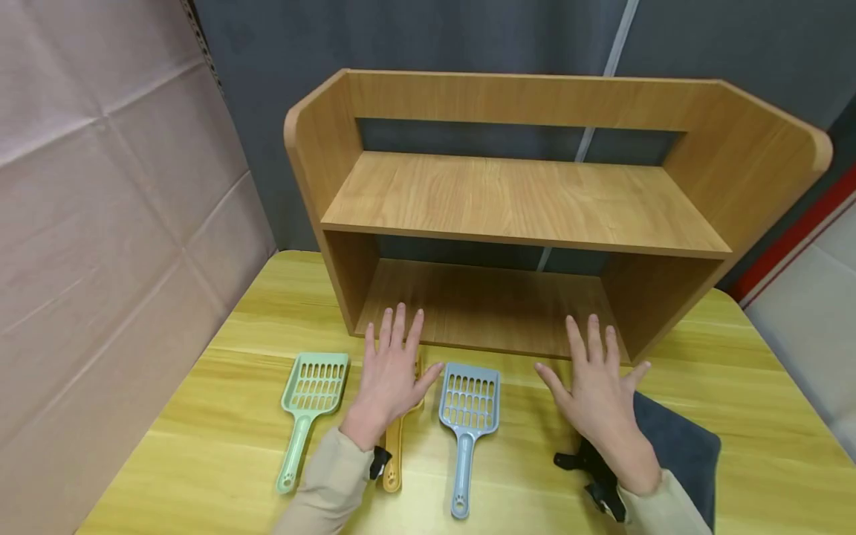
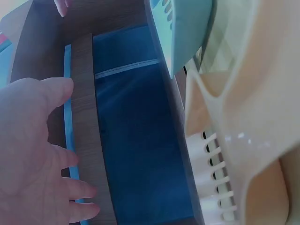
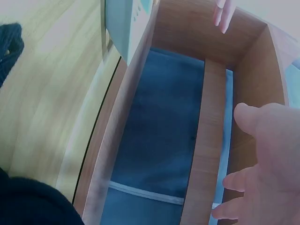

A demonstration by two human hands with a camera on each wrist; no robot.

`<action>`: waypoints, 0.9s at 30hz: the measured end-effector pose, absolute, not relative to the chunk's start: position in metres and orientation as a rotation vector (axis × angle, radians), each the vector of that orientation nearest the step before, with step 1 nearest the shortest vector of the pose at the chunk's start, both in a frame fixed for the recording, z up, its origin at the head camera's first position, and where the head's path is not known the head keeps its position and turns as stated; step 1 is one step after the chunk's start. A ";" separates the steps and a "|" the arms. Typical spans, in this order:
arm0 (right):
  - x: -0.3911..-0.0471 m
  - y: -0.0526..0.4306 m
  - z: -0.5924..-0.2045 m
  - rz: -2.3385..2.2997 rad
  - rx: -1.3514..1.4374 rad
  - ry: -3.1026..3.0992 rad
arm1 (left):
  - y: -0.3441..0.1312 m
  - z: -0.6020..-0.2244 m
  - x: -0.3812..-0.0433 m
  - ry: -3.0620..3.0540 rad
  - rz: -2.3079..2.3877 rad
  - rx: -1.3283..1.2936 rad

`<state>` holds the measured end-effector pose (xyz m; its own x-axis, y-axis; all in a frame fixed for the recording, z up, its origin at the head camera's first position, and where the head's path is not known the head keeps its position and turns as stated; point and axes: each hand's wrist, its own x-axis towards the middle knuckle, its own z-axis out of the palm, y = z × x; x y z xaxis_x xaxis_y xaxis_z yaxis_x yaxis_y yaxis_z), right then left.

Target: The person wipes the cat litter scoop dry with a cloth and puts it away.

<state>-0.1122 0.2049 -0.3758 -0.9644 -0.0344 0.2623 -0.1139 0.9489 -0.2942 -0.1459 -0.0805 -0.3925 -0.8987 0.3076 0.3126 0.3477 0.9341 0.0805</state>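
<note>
My left hand point(image 1: 391, 375), fingers spread and holding nothing, hovers above the yellow slotted litter scoop point(image 1: 393, 457), hiding much of its basket. A green litter scoop point(image 1: 314, 386) lies left of that hand. Between the hands lies a blue litter scoop point(image 1: 470, 401), handle towards me. My right hand point(image 1: 595, 394) is likewise spread and holds nothing, just in front of the shelf's lower board. Dark grey cloth point(image 1: 682, 453) lies under and beside the right wrist. In the left wrist view the yellow scoop point(image 2: 262, 89) looms close on the right.
A two-tier wooden shelf point(image 1: 521, 197) stands at the back of the yellow wood-grain table point(image 1: 221, 416). Its side panels rise on the left and right. A dark curtain point(image 1: 435, 37) hangs behind it, and a pale covered wall point(image 1: 114, 223) borders the left.
</note>
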 end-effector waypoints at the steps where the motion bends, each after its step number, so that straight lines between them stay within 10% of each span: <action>1: -0.112 0.206 -0.375 0.459 0.113 -2.836 | -0.082 -0.391 -0.145 -2.804 -0.203 -0.484; 27: -0.098 0.287 -0.388 0.741 0.064 -2.576 | -0.177 -0.386 -0.096 -2.701 -0.530 -0.401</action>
